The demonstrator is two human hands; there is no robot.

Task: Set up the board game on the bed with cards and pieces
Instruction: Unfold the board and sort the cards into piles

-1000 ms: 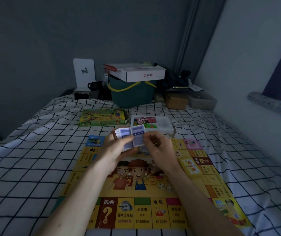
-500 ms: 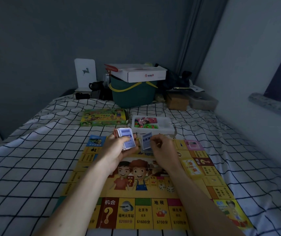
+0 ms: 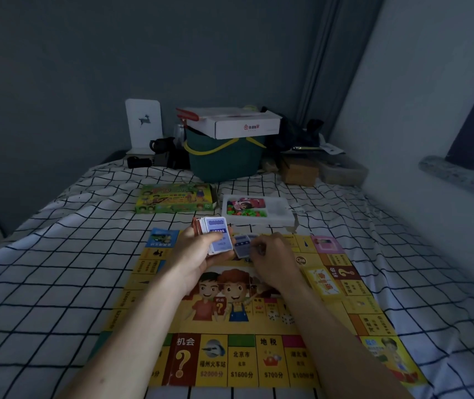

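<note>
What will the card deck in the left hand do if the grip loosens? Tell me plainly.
The card deck would probably slide apart: its cards already sit fanned and offset in the left hand. Single cards look thin and light; the right hand pinches one blue card by its edge. Dropped cards would likely land flat on the game board, not roll.

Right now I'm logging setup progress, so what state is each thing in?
game board: unfolded flat on the bed.
card stack: gripped in left hand.
single card: pinched by right hand, low over the board.
yellow card pile: lying on the board's right side.
dice: resting on the board.
white tray: open, coloured pieces inside.
green game box: lying flat beyond the board.
</note>
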